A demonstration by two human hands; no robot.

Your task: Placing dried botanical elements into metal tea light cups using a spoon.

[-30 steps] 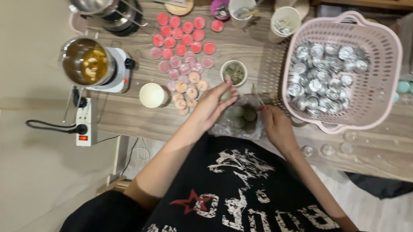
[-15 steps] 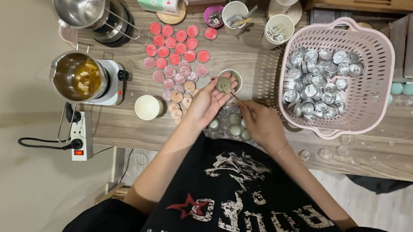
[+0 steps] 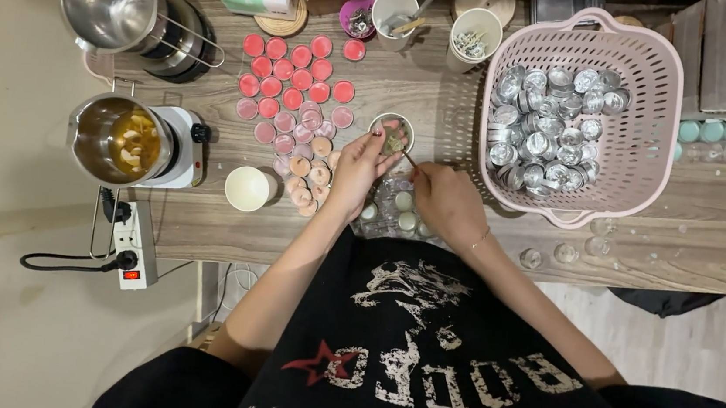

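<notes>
Left hand (image 3: 356,168) fingers pinched the small cup (image 3: 392,133); right hand (image 3: 444,201) pinched a thin stick (image 3: 404,153); red candles (image 3: 297,71) stood filled, basket (image 3: 637,171) tins (image 3: 545,128) remained empty.

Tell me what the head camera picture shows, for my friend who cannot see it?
A person's left hand holds a small white paper cup of dried bits while the right hand pokes a thin stick into it, above a wooden table. Around them sit rows of small round red and pink candles, a pink plastic basket of shiny metal cups and a steel pot of melting wax.
</notes>
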